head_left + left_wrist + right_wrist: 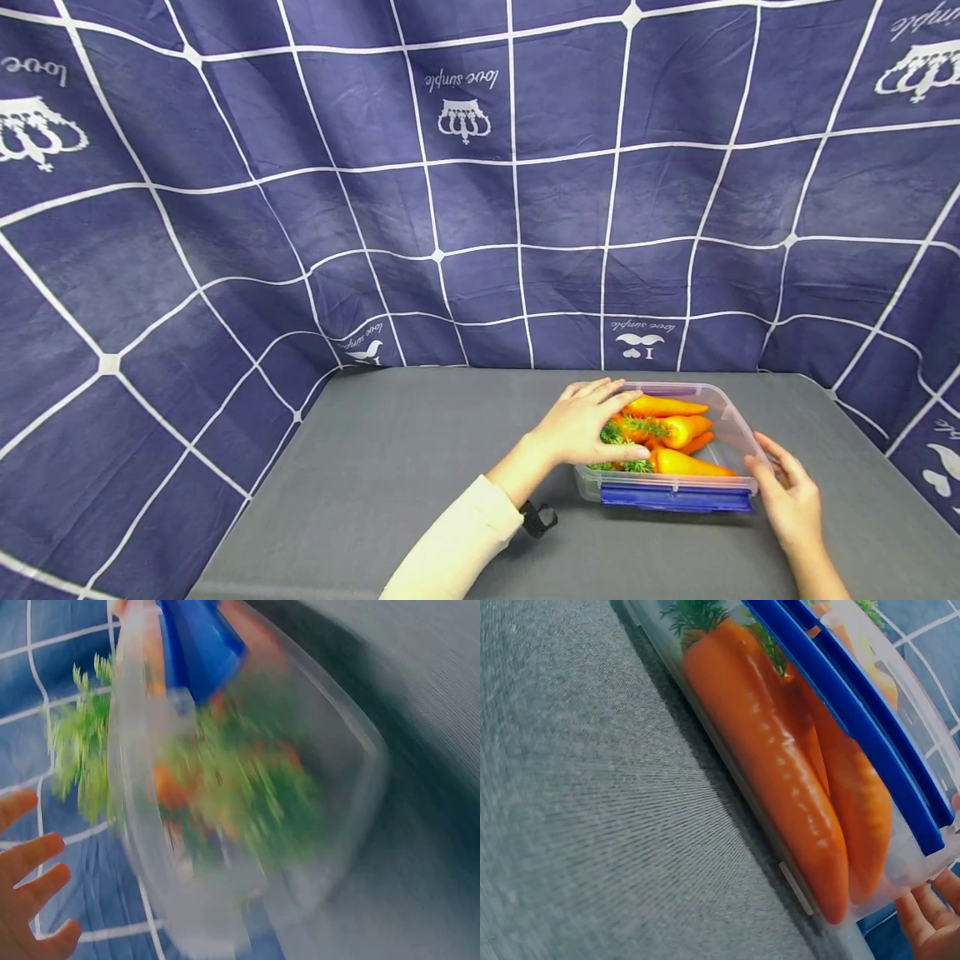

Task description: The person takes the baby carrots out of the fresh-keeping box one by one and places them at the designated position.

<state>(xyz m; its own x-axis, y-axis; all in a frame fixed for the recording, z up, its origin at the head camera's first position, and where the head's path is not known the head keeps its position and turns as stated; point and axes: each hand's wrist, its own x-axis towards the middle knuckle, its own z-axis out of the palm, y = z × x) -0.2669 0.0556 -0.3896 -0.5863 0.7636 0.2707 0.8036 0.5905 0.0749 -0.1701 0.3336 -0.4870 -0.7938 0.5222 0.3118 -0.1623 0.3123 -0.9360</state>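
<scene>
A clear plastic food container (727, 457) with blue side clips (675, 497) sits toward the right of the grey table. Inside lie several orange carrots (693, 463) with green leafy tops (637, 467). My left hand (588, 425) reaches over the container's left end with fingers spread above the leafy tops. In the left wrist view, those fingers (45, 859) stand apart, holding nothing, beside the blurred container. At the right end, my right hand (791, 500) holds the container's near corner, thumb at the rim and fingers along the outer wall. The right wrist view shows fingertips (926, 907) against that end.
The grey table (390, 483) stretches left of the container. Behind it and along both sides hangs a dark blue curtain (562, 208) with white grid lines. A black strap (538, 518) shows at the left wrist.
</scene>
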